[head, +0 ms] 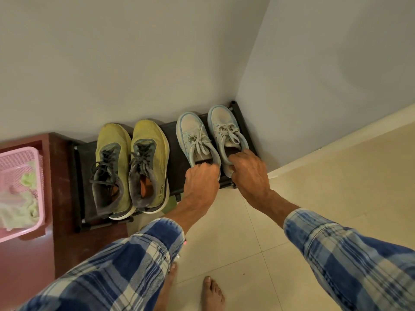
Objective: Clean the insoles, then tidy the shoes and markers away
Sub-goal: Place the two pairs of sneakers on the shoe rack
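Curled fingers hide both heels: the left hand [201, 178] covers the left pale shoe [195, 136], the right hand [251, 173] the right pale shoe [225, 126]. Far left of them, the basket [41, 198] runs off-frame.

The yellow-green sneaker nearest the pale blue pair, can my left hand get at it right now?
Probably, once it lets go: the left hand grips the heel of a pale blue lace-up sneaker, and the yellow-green sneaker stands beside it on the black shoe rack, nothing between them.
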